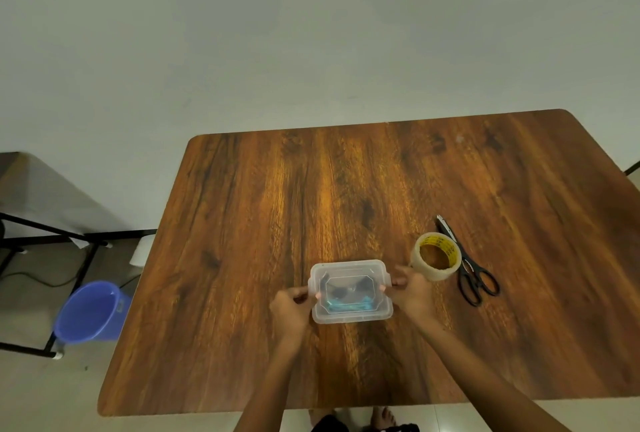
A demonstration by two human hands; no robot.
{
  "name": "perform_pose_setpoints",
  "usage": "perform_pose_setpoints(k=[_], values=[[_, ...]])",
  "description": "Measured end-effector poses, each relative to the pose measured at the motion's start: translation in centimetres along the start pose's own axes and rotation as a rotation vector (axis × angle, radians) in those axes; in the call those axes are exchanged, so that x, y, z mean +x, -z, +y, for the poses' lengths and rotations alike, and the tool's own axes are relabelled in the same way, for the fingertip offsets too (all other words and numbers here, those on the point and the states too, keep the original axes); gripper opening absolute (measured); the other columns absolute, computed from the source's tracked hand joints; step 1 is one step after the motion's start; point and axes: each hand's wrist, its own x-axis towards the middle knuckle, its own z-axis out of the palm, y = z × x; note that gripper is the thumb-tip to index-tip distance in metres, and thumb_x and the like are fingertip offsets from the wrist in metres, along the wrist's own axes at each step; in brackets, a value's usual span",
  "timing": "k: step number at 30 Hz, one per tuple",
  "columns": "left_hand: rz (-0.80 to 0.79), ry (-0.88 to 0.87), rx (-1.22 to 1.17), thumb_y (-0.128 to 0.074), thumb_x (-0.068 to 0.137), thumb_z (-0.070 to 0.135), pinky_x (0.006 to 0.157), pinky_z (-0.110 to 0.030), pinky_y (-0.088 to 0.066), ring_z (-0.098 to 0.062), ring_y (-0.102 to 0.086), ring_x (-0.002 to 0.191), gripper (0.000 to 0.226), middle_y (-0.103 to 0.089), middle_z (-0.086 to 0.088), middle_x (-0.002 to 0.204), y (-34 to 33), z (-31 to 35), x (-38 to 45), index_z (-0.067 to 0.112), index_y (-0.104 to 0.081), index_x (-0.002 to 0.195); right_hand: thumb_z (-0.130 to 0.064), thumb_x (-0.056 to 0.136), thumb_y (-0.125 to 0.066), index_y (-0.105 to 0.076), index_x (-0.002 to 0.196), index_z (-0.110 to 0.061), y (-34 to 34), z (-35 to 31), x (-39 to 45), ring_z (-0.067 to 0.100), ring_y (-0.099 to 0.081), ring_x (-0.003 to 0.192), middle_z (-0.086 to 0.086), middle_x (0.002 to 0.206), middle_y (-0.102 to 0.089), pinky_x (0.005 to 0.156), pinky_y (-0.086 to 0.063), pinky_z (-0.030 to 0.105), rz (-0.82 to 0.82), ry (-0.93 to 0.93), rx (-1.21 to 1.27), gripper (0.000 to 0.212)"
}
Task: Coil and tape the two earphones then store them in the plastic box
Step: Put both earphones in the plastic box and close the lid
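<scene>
I see the left hand [290, 307] gripping the left end of the plastic box [351, 291], fingers curled at its side clip, and the right hand [410, 289] gripping the right end likewise. The box sits lidded on the wooden table [263, 209], near the front edge. Through the clear lid I make out a black earphone [341, 287] and a blue earphone [349, 307]. Just right of the box stands a tape roll [437, 256], with scissors [469, 268] touching it beyond.
</scene>
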Motion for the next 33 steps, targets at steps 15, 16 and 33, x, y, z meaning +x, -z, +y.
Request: perform_pose_setpoints(k=[15,16,33], values=[[-0.121,0.272,-0.240,-0.074,0.080,0.012,0.082,-0.040,-0.057,-0.029,-0.064,0.100,0.049,-0.062,-0.017,0.115,0.5,-0.7,1.9,-0.001,-0.052,0.122,-0.005,0.073,-0.078,-0.059,0.105,0.005,0.6,-0.9,0.3,0.032,-0.066,0.095,0.015,0.100,-0.065,0.078,-0.058,0.044,-0.019,-0.312,0.369,0.039],[-0.138,0.279,-0.225,-0.073,0.081,0.013,0.082,-0.038,-0.057,-0.028,-0.064,0.101,0.047,-0.061,-0.016,0.117,0.5,-0.7,2.0,0.000,-0.054,0.121,-0.004,0.072,-0.078,-0.059,0.105,0.005,0.7,-0.9,0.2,0.032,-0.066,0.096,0.015,0.100,-0.064,0.079,-0.058,0.045,-0.018,-0.320,0.390,0.039],[0.029,0.037,0.203,-0.068,0.080,0.001,0.064,-0.027,-0.054,-0.020,-0.065,0.078,0.004,-0.069,-0.013,0.083,-0.7,1.2,1.4,0.000,-0.069,0.083,-0.014,0.083,-0.071,-0.058,0.118,0.004,1.0,-1.1,0.2,0.031,-0.062,0.107,0.017,0.119,-0.062,0.087,-0.055,0.039,-0.157,-0.355,0.293,0.041]])
